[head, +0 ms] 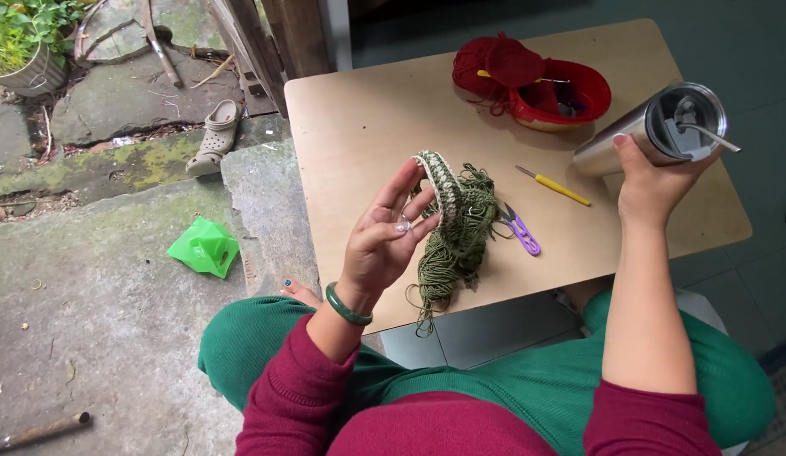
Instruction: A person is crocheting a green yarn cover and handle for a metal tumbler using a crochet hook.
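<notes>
My left hand (pixel 386 241) is raised palm-up over a small wooden table (pixel 359 127). Its fingers hold up a green-and-cream crocheted strip (pixel 442 181), and olive green yarn (pixel 460 241) trails from the strip in a loose pile onto the table and over its near edge. My right hand (pixel 650 181) grips a steel tumbler (pixel 655 131) with a clear lid and a metal straw, tilted above the table's right side. Between the hands lie a yellow-handled crochet hook (pixel 555 186) and small purple thread snips (pixel 521 230).
A red bowl (pixel 570 97) with red yarn (pixel 494 63) sits at the table's far edge. To the left are stone paving, a green plastic bag (pixel 207 247), a beige clog (pixel 215 135), a potted plant (pixel 25 46) and a stick (pixel 38 432).
</notes>
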